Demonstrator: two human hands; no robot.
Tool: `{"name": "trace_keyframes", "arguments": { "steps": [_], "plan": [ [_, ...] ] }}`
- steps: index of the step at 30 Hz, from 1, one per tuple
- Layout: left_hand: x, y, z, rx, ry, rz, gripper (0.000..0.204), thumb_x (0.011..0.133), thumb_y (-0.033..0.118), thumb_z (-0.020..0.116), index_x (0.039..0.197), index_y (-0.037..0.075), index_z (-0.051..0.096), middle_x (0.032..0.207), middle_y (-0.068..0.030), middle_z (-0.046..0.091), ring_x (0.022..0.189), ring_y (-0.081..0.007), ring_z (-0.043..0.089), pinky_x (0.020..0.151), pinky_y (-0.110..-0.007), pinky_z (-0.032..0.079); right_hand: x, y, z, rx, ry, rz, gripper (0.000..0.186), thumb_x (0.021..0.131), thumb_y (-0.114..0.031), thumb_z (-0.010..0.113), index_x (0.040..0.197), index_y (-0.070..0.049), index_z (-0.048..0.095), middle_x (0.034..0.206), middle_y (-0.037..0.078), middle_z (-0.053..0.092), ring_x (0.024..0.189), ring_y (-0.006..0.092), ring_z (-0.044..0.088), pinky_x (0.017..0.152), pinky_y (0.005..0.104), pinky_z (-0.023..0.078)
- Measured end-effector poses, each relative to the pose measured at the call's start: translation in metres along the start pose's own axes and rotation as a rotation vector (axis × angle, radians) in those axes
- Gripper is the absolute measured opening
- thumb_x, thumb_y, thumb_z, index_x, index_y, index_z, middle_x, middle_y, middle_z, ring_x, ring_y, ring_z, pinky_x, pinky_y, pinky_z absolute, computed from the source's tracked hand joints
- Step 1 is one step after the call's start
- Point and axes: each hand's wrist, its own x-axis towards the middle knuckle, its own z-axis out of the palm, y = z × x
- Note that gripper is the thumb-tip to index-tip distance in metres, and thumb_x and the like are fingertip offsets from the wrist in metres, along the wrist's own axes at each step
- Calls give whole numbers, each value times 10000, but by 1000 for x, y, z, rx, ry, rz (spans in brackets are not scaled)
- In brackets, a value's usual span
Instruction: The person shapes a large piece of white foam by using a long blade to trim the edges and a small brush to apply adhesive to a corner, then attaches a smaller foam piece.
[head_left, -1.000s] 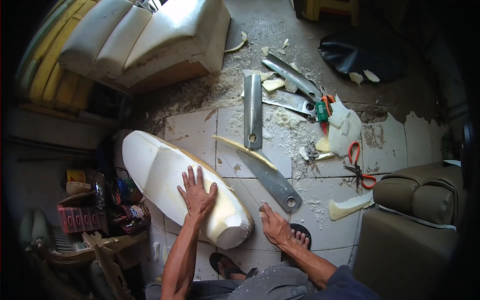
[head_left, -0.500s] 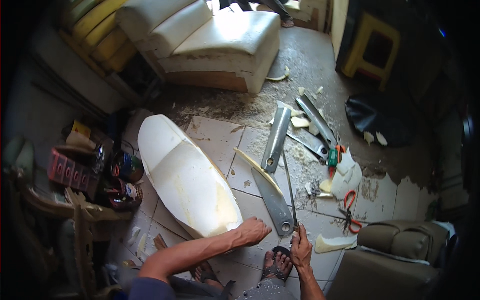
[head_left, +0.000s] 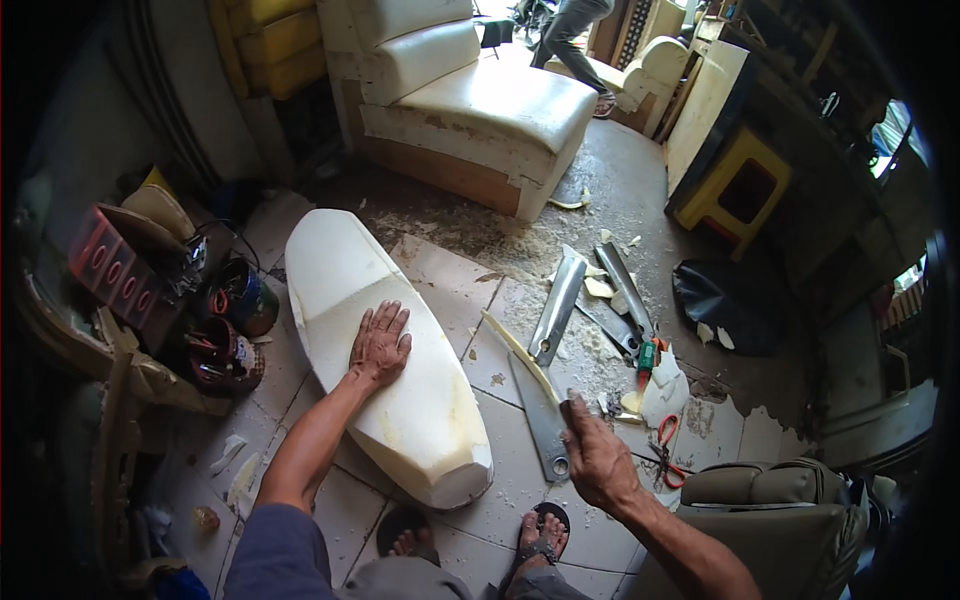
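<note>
My left hand [head_left: 378,348] lies flat, fingers spread, on a long white shaped foam pad [head_left: 395,400] resting on the tiles. My right hand [head_left: 595,450] is closed to the right of the pad, over the floor beside grey metal bars [head_left: 557,310] and a flat grey plate [head_left: 538,420] with a hole. What it grips is mostly hidden behind its fingers. A yellowish foam strip [head_left: 510,340] crosses the plate. Red-handled scissors [head_left: 668,450] and a green-handled tool [head_left: 645,362] lie among foam scraps farther right.
A white sofa section [head_left: 480,110] stands at the back, a co-worker's legs [head_left: 565,45] behind it. Containers of tools [head_left: 240,300] are at left. A yellow stool [head_left: 730,190], black sheet [head_left: 725,305] and olive upholstered seat [head_left: 760,530] are at right.
My left hand has moved up from the pad's near end and opened onto its middle. My right hand has risen slightly; the long thin blade it held is no longer plain. The view has tilted up.
</note>
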Motion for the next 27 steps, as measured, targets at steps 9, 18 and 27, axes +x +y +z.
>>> {"name": "trace_keyframes", "arguments": {
  "steps": [9,18,27],
  "plan": [
    [7,14,-3,-76,-132,185,543,1000,335,459,1498,124,517,1610,-95,423,1532,-277,308,1265,-557,111,20,-47,121,41,72,140,457,1042,-318,543,1487,-215,525,967,222,597,791,417,658,739,523,543],
    [9,10,-9,-67,-207,152,562,1000,363,432,1490,99,512,1621,-89,404,1542,-231,289,1277,-524,63,22,-76,163,93,51,205,490,1038,-276,566,1521,-253,490,958,202,617,751,393,675,696,505,571],
    [10,15,-8,-86,-205,143,586,986,357,450,1524,126,451,1644,-62,367,1540,-227,291,1281,-511,72,30,-79,164,87,38,231,485,1028,-279,577,1506,-238,503,1046,248,566,741,420,665,682,513,572]
  ]
}}
